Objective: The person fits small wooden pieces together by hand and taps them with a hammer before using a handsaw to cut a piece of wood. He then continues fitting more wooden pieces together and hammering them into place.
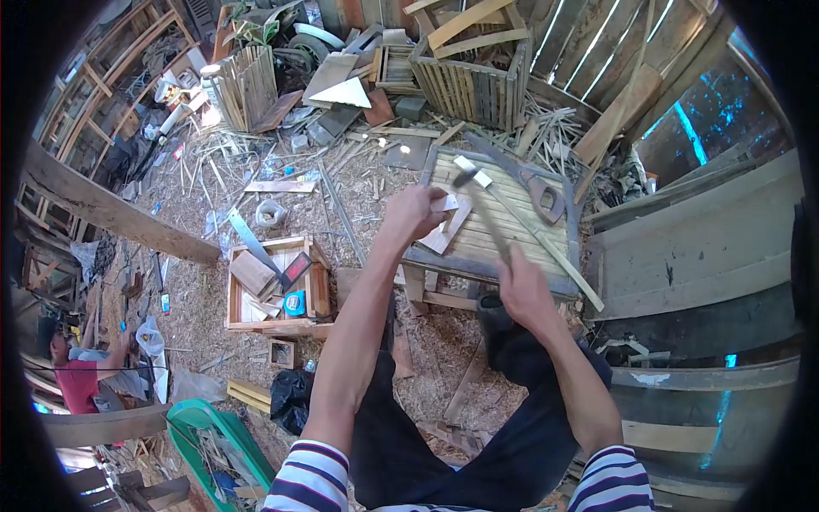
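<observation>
My right hand point(523, 288) is wrapped round the wooden handle of a hammer point(488, 212). The hammer's dark head is raised over the slatted wooden worktable point(533, 247). My left hand point(414, 212) pinches a small pale piece of wood point(445, 203) at the table's left side. Under it lie flat pale wood pieces point(444, 235), partly hidden by my fingers. Any nail is too small to make out. A long thin wooden strip point(546, 241) lies slanting across the slats, with a white block point(473, 171) near its upper end. Along the far edge rests a handsaw point(541, 194).
Left of the table, a wooden crate point(320, 294) holds a handsaw point(247, 237), a blue tape measure point(294, 302) and wood blocks. A post point(119, 205) crosses the left. Nearby are a green plastic chair point(192, 427), a seated person point(78, 382) and a slatted crate point(469, 90).
</observation>
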Action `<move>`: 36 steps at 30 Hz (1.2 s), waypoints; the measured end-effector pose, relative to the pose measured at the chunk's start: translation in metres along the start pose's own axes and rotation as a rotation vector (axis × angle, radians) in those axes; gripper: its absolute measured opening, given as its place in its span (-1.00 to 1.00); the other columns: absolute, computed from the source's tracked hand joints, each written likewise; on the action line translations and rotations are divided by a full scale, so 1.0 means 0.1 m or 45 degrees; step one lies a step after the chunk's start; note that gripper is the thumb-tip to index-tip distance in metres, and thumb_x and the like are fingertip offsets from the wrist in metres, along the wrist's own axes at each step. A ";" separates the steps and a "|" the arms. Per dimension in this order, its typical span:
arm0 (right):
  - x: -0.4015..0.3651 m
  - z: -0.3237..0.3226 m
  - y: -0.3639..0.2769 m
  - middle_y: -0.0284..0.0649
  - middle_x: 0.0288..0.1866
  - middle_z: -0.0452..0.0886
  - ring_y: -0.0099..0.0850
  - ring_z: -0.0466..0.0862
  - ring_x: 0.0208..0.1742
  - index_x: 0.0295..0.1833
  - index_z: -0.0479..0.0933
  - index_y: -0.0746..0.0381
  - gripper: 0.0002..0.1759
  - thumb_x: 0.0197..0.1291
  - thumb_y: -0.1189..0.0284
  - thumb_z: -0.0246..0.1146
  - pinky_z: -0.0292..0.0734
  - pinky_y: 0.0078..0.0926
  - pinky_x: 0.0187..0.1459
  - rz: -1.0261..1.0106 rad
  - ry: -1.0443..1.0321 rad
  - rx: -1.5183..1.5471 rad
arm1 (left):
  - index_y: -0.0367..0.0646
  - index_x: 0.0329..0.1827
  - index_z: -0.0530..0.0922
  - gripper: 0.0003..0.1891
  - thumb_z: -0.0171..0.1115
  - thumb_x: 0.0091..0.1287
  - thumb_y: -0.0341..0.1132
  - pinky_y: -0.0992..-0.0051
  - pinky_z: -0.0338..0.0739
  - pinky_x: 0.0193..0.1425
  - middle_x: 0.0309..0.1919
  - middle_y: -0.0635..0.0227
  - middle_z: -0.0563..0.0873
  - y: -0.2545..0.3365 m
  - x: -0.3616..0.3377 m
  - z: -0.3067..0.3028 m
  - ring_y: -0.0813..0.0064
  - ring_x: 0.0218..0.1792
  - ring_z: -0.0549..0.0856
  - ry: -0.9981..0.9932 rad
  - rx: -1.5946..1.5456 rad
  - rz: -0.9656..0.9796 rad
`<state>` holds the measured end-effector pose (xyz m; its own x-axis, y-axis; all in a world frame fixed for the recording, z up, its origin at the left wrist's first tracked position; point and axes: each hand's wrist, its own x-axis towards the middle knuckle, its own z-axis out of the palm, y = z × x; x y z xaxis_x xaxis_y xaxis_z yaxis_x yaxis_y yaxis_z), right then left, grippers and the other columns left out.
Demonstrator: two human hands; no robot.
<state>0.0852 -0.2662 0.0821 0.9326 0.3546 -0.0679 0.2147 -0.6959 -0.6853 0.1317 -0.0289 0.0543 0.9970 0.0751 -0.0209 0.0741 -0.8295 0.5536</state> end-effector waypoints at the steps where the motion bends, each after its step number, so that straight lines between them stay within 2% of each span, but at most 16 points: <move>1: 0.00 0.02 0.06 0.32 -0.37 0.55 0.35 0.53 -0.21 -0.04 0.35 0.35 -0.73 0.37 0.34 0.06 0.36 0.18 -0.20 -0.050 -0.054 -0.116 | 0.02 0.03 0.70 -0.55 0.43 0.07 -0.03 0.24 0.59 -0.01 -0.18 0.10 0.75 0.00 0.02 0.00 0.09 -0.14 0.73 -0.004 -0.025 -0.015; 5: -0.01 -0.13 -0.02 0.30 -0.37 0.55 0.35 0.52 -0.21 -0.05 0.34 0.34 -0.75 0.37 0.34 0.06 0.35 0.17 -0.22 -0.009 -0.065 -0.075 | 0.01 0.03 0.70 -0.57 0.40 0.09 -0.06 0.24 0.60 -0.01 -0.19 0.11 0.76 0.06 0.02 -0.01 0.09 -0.15 0.73 0.023 0.059 0.006; 8: 0.02 -0.20 -0.24 0.32 -0.35 0.56 0.36 0.52 -0.18 -0.04 0.34 0.34 -0.74 0.37 0.34 0.06 0.36 0.19 -0.15 0.064 0.031 0.104 | 0.00 0.04 0.70 -0.56 0.40 0.08 -0.07 0.24 0.60 -0.01 -0.18 0.12 0.76 0.10 0.00 -0.04 0.10 -0.14 0.73 -0.004 0.052 0.008; 10: 0.01 -0.18 -0.24 0.33 -0.34 0.56 0.35 0.52 -0.15 -0.05 0.34 0.34 -0.74 0.37 0.35 0.07 0.37 0.17 -0.10 -0.044 0.196 0.127 | 0.01 0.05 0.69 -0.54 0.41 0.07 -0.06 0.24 0.60 -0.01 -0.18 0.12 0.76 0.05 0.03 0.01 0.10 -0.14 0.73 -0.004 0.044 0.005; 11: 0.00 -0.10 -0.12 0.33 -0.34 0.56 0.35 0.52 -0.15 -0.05 0.34 0.34 -0.74 0.37 0.35 0.07 0.37 0.17 -0.10 -0.033 0.196 0.125 | 0.02 0.06 0.69 -0.53 0.41 0.06 -0.06 0.25 0.60 -0.01 -0.18 0.13 0.76 0.04 0.03 0.02 0.10 -0.14 0.73 0.008 0.043 0.015; 14: 0.04 0.00 0.15 0.33 -0.32 0.55 0.32 0.53 -0.14 -0.06 0.33 0.35 -0.74 0.36 0.34 0.08 0.37 0.13 -0.15 -0.057 -0.066 -0.083 | 0.04 0.08 0.68 -0.53 0.40 0.08 -0.06 0.24 0.60 0.00 -0.18 0.12 0.76 0.10 0.00 -0.02 0.09 -0.13 0.73 -0.014 0.031 0.008; 18: 0.03 -0.21 -0.10 0.34 -0.28 0.55 0.34 0.52 -0.14 -0.05 0.32 0.36 -0.73 0.36 0.35 0.08 0.39 0.14 -0.14 0.051 -0.087 -0.063 | 0.04 0.08 0.68 -0.54 0.39 0.09 -0.06 0.24 0.59 0.01 -0.16 0.10 0.75 0.10 0.01 -0.05 0.06 -0.13 0.72 -0.036 0.065 -0.017; 20: 0.00 -0.25 -0.22 0.33 -0.26 0.55 0.35 0.51 -0.14 -0.05 0.33 0.35 -0.75 0.36 0.36 0.07 0.39 0.15 -0.14 0.053 0.063 0.171 | 0.03 0.08 0.68 -0.55 0.38 0.10 -0.06 0.23 0.59 -0.01 -0.17 0.09 0.75 0.08 0.01 -0.02 0.07 -0.13 0.72 -0.001 0.053 0.042; 21: 0.01 -0.19 -0.13 0.33 -0.26 0.55 0.35 0.51 -0.14 -0.05 0.33 0.35 -0.75 0.36 0.36 0.07 0.39 0.15 -0.14 0.063 0.056 0.176 | 0.03 0.08 0.68 -0.55 0.38 0.10 -0.06 0.23 0.59 -0.01 -0.17 0.09 0.75 0.05 0.03 0.01 0.07 -0.13 0.72 -0.012 0.054 0.037; 23: 0.03 0.00 0.14 0.32 -0.26 0.56 0.33 0.52 -0.12 -0.05 0.35 0.35 -0.75 0.37 0.36 0.06 0.40 0.13 -0.12 -0.032 -0.092 -0.094 | 0.04 0.08 0.68 -0.55 0.37 0.11 -0.07 0.23 0.59 0.00 -0.17 0.09 0.75 -0.02 0.07 0.07 0.07 -0.12 0.72 -0.037 -0.051 0.015; 27: 0.08 -0.11 0.06 0.34 -0.17 0.56 0.31 0.54 -0.07 -0.02 0.36 0.39 -0.68 0.36 0.31 0.07 0.42 0.09 -0.06 0.083 -0.163 -0.087 | 0.01 0.09 0.67 -0.54 0.37 0.11 -0.07 0.24 0.58 0.02 -0.14 0.08 0.74 0.07 0.03 -0.03 0.07 -0.10 0.71 -0.033 0.065 -0.010; 32: 0.24 -0.16 0.16 0.26 -0.29 0.59 0.25 0.57 -0.15 -0.12 0.41 0.39 -0.62 0.33 0.22 0.14 0.46 -0.02 -0.13 0.177 -0.018 0.037 | -0.03 0.08 0.67 -0.51 0.40 0.09 -0.06 0.24 0.57 0.03 -0.15 0.07 0.74 -0.02 -0.01 -0.02 0.06 -0.11 0.71 0.043 -0.019 -0.006; 34: 0.36 -0.13 0.22 0.20 -0.34 0.59 0.20 0.59 -0.23 -0.19 0.42 0.38 -0.61 0.30 0.19 0.19 0.48 -0.08 -0.17 0.139 0.194 0.056 | -0.10 0.07 0.66 -0.51 0.41 0.10 -0.06 0.27 0.56 0.04 -0.13 0.07 0.74 -0.09 -0.03 -0.04 0.08 -0.09 0.71 0.041 -0.119 -0.031; 35: 0.38 -0.13 0.26 0.20 -0.34 0.59 0.20 0.59 -0.23 -0.19 0.42 0.38 -0.61 0.30 0.19 0.19 0.48 -0.08 -0.17 0.138 0.198 0.064 | -0.10 0.07 0.66 -0.51 0.41 0.10 -0.06 0.27 0.56 0.04 -0.13 0.07 0.74 -0.16 -0.04 -0.01 0.08 -0.09 0.71 0.041 -0.111 -0.028; 36: 0.40 -0.14 0.26 0.19 -0.34 0.60 0.19 0.60 -0.24 -0.20 0.42 0.38 -0.61 0.28 0.20 0.20 0.48 -0.08 -0.19 0.103 0.226 0.083 | -0.16 0.04 0.67 -0.51 0.40 0.12 -0.04 0.25 0.57 0.00 -0.18 0.09 0.74 -0.20 -0.04 0.03 0.05 -0.12 0.71 0.185 -0.157 0.117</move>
<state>0.1323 -0.2789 0.0720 0.9838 0.1793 0.0006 0.1233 -0.6738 -0.7286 0.1262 -0.0138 0.0408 0.9847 0.0888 0.1501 -0.0296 -0.7631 0.6455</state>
